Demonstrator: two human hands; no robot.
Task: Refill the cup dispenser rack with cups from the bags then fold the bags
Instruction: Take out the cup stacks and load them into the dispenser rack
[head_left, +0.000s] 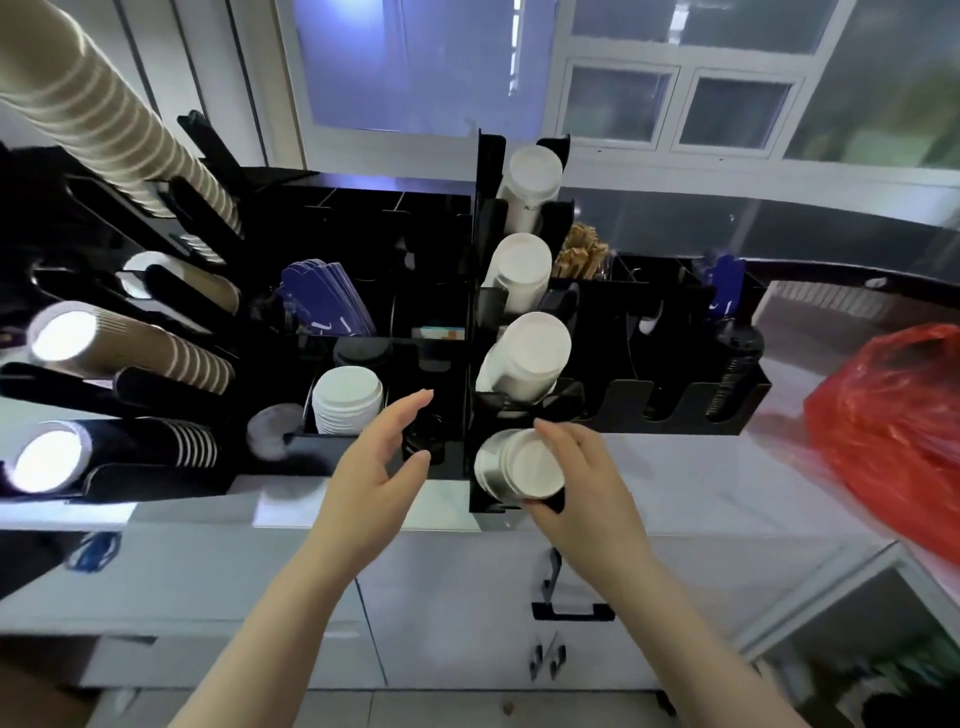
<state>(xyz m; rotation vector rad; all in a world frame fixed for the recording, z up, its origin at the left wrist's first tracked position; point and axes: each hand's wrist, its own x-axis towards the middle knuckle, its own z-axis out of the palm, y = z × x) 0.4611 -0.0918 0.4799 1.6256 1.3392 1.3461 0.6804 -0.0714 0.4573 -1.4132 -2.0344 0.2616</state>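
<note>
Pinching the light, crushable white cup stack (519, 465) at its rim, the right hand (582, 483) seats it; left hand (376, 467) hovers spread.

Two hands are showing: left hand (382, 457) and right hand (582, 483).
Four stacks of white cups are sitting in the centre rack (480, 291): top (530, 174), second (522, 265), third (527, 348), bottom (524, 465).
Five stacks of ribbed paper cups are lying in the left rack: one (93, 93), two (176, 283), three (130, 345), four (104, 452), the fifth (200, 247) barely showing.
One stack of white lids (347, 397) is standing.
One red plastic bag (893, 426) is lying on the counter (701, 483).
</note>
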